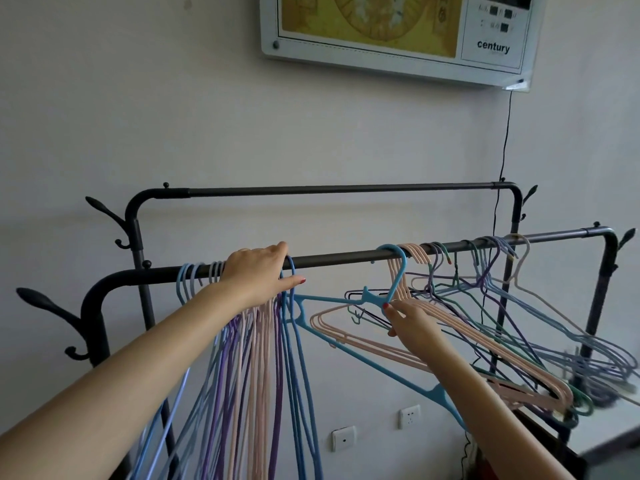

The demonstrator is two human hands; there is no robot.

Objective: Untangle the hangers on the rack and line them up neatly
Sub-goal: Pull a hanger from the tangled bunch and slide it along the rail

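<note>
A black clothes rack has a near rail (339,258) and a higher far rail (339,189). A tight row of blue, purple and pink hangers (249,358) hangs at the rail's left part. My left hand (258,271) rests over the rail on top of their hooks, fingers curled round the rail and hooks. A light blue plastic hanger (363,351) hangs from the rail's middle, turned sideways. My right hand (412,320) pinches it at the neck below the hook. To the right hangs a tangled bunch of pink, green, purple and blue hangers (512,341).
Coat hooks (45,303) stick out from the rack's left posts. A framed panel (398,29) hangs on the wall above, with a black cord (504,140) running down behind the rack. Wall sockets (408,415) sit low on the wall. A table corner (602,434) lies at the lower right.
</note>
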